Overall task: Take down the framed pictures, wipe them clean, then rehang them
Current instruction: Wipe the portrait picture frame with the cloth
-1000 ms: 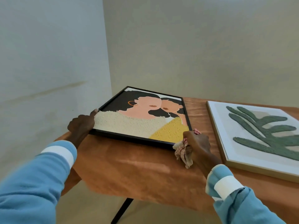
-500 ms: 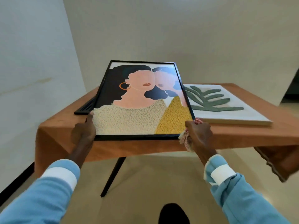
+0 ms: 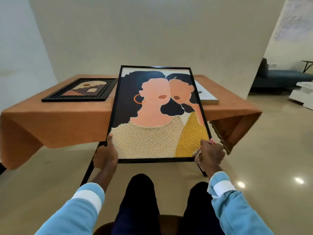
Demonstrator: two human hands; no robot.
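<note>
I hold a black-framed picture of two women [image 3: 157, 114] upright and tilted back, off the table and in front of my knees. My left hand [image 3: 105, 154] grips its lower left corner, thumb on the front. My right hand [image 3: 210, 154] grips the lower right corner together with a checked cloth [image 3: 198, 156] bunched against the frame. A black slatted frame with an arch design [image 3: 81, 90] lies flat on the table's left side. The pale frame with the leaf picture [image 3: 207, 97] lies on the right, mostly hidden behind the held picture.
The table [image 3: 59, 116] is draped in an orange-brown cloth and stands against a plain wall. Its dark legs [image 3: 88, 168] show below. Glossy beige floor spreads around. A dark sofa [image 3: 277, 78] and white furniture [image 3: 303, 95] sit in the room at far right.
The picture of two women has been lifted off the table and brought toward me, and I have stepped back, so the whole table and the slatted frame come into view.
</note>
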